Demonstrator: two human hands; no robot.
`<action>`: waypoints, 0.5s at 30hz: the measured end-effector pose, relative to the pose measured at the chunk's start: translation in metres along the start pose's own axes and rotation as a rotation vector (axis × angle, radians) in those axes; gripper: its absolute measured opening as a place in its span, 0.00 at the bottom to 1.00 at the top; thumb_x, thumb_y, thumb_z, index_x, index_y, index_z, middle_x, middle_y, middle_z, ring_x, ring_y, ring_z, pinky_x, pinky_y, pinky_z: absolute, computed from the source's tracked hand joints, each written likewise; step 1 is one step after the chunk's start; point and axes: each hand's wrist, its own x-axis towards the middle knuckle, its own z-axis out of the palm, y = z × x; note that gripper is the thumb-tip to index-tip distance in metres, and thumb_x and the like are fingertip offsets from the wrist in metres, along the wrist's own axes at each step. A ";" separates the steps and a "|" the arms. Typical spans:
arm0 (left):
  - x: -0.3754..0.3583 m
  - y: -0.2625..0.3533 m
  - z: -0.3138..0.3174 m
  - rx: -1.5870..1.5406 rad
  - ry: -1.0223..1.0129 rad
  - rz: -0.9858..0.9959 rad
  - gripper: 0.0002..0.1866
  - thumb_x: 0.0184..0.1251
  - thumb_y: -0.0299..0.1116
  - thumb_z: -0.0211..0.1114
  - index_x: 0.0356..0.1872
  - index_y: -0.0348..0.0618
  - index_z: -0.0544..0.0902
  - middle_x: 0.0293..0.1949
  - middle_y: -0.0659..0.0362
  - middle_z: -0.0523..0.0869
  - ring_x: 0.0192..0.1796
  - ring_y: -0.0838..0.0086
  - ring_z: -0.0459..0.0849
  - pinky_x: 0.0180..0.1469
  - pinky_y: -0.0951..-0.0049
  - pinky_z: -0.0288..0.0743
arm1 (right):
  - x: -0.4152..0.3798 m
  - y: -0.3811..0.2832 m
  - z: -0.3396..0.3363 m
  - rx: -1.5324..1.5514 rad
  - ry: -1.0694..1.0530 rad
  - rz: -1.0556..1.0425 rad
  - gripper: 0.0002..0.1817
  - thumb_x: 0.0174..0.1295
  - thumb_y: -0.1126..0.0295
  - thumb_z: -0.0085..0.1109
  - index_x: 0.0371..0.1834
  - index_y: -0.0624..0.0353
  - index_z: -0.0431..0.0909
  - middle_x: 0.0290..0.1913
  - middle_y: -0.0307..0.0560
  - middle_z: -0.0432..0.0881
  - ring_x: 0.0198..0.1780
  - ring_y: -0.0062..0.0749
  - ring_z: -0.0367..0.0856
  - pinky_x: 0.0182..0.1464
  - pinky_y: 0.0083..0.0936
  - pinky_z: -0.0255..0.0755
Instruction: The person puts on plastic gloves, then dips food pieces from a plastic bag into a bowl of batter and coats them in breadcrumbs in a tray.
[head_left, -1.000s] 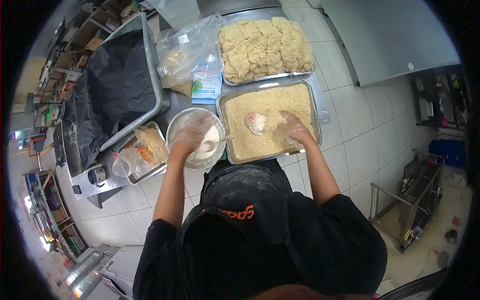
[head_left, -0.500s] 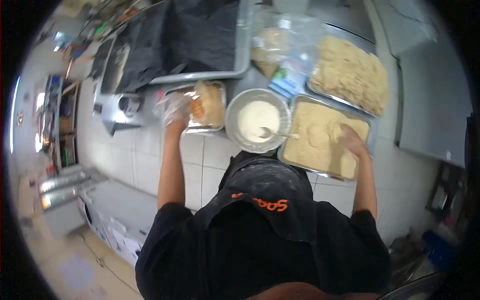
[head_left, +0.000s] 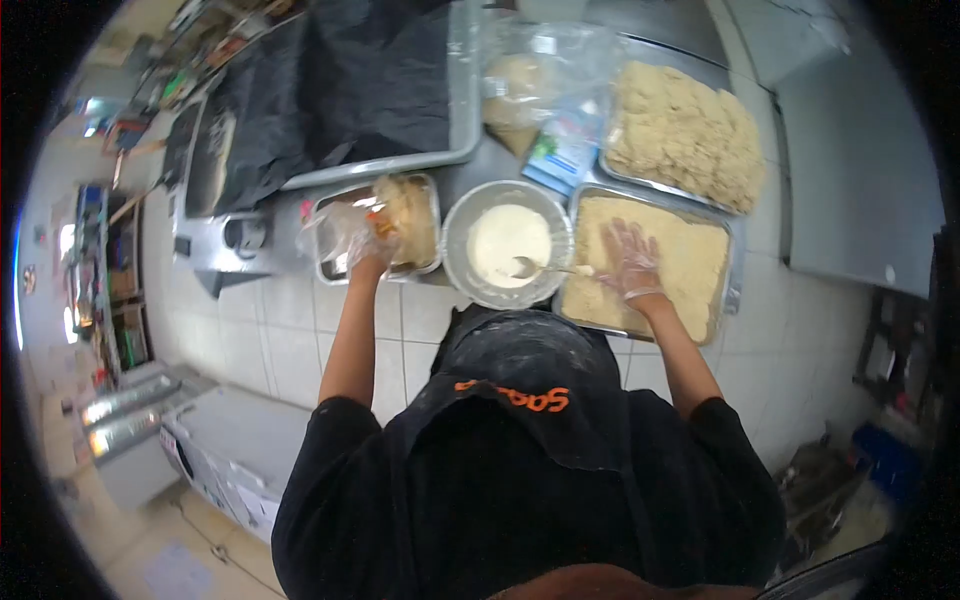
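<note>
My right hand (head_left: 631, 262), in a clear plastic glove, lies with fingers spread on the pale crumbs filling a metal tray (head_left: 727, 290). My left hand (head_left: 371, 245) is over a smaller metal tray (head_left: 436, 225) holding a tan food and a plastic bag. Loose clear plastic and blur hide its fingers, and orange bits show beside them. Between the hands stands a bowl (head_left: 455, 240) of creamy white liquid, with a spoon (head_left: 548, 268) resting in it, its handle over the rim toward the crumb tray.
Behind the crumb tray is another tray heaped with clumpy crumbs (head_left: 685, 135). A blue and white packet (head_left: 560, 155) and a clear plastic bag (head_left: 560, 65) lie behind the bowl. A large grey tub (head_left: 468, 90) with black sheeting (head_left: 350, 90) occupies the back left.
My right hand has moved left across the crumb tray and now lies flat with fingers spread. My left hand has shifted slightly right and nearer me over the small tray.
</note>
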 end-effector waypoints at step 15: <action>0.023 -0.049 0.032 0.407 -0.033 0.112 0.20 0.63 0.44 0.53 0.50 0.42 0.80 0.38 0.49 0.87 0.41 0.55 0.85 0.45 0.57 0.77 | 0.036 0.095 -0.008 0.399 -0.356 -0.145 0.35 0.51 0.55 0.68 0.61 0.64 0.70 0.48 0.60 0.82 0.45 0.37 0.80 0.50 0.30 0.73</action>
